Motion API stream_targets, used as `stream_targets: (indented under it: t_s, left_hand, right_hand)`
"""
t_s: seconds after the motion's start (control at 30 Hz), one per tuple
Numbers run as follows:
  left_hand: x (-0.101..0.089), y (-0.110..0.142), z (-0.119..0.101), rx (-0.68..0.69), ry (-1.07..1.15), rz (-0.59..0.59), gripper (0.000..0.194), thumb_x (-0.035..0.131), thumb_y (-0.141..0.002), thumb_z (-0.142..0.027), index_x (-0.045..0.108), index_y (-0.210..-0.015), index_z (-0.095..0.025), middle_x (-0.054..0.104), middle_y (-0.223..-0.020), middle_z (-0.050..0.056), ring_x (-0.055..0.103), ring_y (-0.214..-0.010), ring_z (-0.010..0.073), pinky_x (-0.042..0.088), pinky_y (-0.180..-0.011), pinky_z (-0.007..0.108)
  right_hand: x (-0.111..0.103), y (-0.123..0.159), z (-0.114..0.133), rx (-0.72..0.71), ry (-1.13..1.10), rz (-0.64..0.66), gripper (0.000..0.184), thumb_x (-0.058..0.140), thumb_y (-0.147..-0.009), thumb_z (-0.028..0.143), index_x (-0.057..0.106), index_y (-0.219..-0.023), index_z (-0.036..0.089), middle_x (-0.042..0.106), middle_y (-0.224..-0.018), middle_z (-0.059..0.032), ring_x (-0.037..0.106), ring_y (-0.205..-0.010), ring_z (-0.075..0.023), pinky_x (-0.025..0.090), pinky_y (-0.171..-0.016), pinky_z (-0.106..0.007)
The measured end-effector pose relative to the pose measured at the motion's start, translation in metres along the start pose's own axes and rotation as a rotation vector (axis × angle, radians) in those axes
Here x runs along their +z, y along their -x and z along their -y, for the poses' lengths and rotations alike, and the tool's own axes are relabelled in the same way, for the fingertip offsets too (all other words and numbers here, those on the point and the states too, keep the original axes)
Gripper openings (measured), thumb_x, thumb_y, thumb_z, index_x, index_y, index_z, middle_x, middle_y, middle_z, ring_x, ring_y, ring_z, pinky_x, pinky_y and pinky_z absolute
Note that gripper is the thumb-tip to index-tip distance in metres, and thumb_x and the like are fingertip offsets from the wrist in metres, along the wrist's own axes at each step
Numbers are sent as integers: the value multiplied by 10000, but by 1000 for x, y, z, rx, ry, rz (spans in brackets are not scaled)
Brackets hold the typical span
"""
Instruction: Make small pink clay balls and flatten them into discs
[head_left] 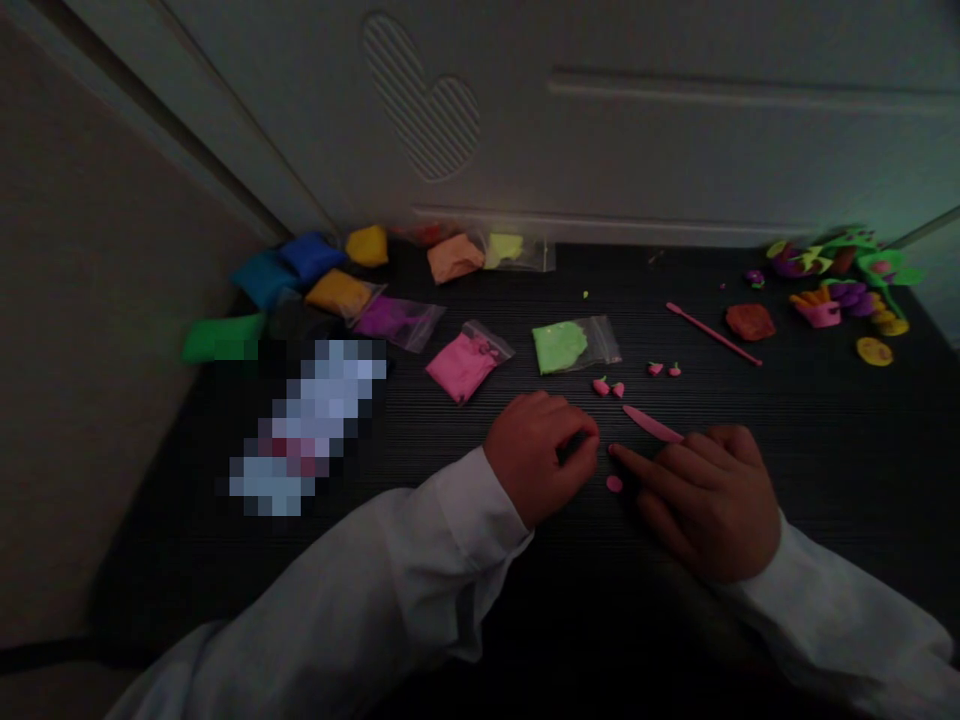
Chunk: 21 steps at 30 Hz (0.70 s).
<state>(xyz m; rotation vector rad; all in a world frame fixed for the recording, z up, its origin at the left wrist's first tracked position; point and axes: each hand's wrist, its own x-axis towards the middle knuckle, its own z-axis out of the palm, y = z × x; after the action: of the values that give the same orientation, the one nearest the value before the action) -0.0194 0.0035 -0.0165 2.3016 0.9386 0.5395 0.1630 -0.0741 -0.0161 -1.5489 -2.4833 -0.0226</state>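
My left hand [544, 455] is curled above the dark table, thumb and forefinger pinched together; whatever is between the tips is hidden. With its forefinger stretched out, my right hand [709, 495] touches a tiny pink clay bit [613, 449]; its other fingers are bent. A small flat pink clay disc [614, 484] lies just below that fingertip. Beside the right knuckles is a pink modelling knife [649, 423], its far end hidden by the hand. Small pink clay fruits with green tops [601, 386] lie beyond the hands, with another pair [655, 369] to their right.
Bagged green clay [559, 347] and pink clay [461, 366] lie ahead. Several coloured packs, including a blue one [310, 257], line the back left near a blurred-out phone-like object [307, 430]. A pink stick tool [712, 333], red clay [751, 321] and clay figures [817, 310] are right.
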Motion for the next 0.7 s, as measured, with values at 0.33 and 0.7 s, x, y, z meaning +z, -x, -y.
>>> stream_targets:
  t_s: [0.33, 0.7]
  left_hand:
    - [0, 3, -2, -21, -5, 1, 142, 453, -760, -228, 585, -745, -177, 548, -685, -4, 465, -702, 130, 329, -681, 276]
    - [-2, 5, 1, -46, 68, 29, 114, 454, -740, -234, 560, -748, -194, 539, -689, -17, 448, -678, 129, 303, -613, 291]
  right_hand:
    - [5, 1, 2, -15, -13, -17, 320, 434, -800, 263, 510, -1107, 214, 539, -629, 2, 461, -634, -171, 279, -641, -379]
    - [11, 10, -2, -33, -24, -65, 351, 403, -822, 231, 439, -1170, 253, 573, -644, -7, 482, -628, -176, 293, -608, -369]
